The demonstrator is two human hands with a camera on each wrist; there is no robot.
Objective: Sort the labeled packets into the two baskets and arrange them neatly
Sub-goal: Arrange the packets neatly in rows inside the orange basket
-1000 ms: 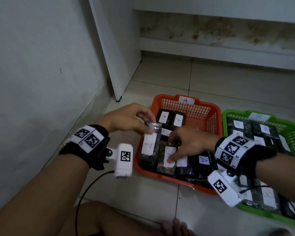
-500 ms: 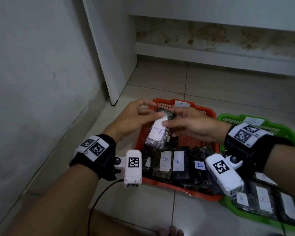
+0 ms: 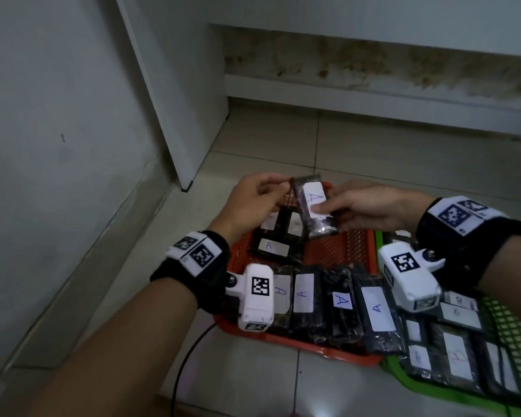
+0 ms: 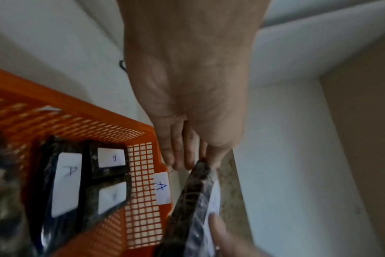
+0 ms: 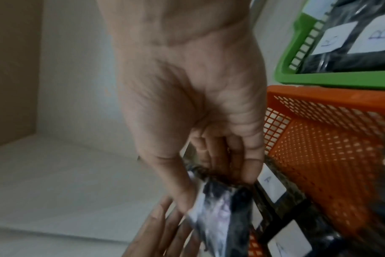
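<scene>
A dark packet [image 3: 313, 206] with a white "A" label is held in the air over the far end of the orange basket [image 3: 337, 353]. My left hand [image 3: 283, 188] pinches its far left corner, and the packet's end [image 4: 203, 163] meets the fingertips in the left wrist view. My right hand [image 3: 325, 215] grips the packet's right side, thumb on the label. Several A packets [image 3: 340, 305] lie in a row along the basket's near side, with more at the far left [image 3: 271, 246]. B packets [image 3: 460, 356] fill the green basket [image 3: 403, 374] on the right.
Bare mesh floor [image 3: 343, 248] shows in the orange basket's far right part. A white wall [image 3: 57, 145] and a white panel [image 3: 178, 100] stand close on the left. Tiled floor [image 3: 403, 152] lies beyond the baskets. A black cable [image 3: 187, 356] runs below my left wrist.
My right hand left the packets in the basket and took hold of the packet my left hand held. Both hands raised it toward the basket's far end, label turned up.
</scene>
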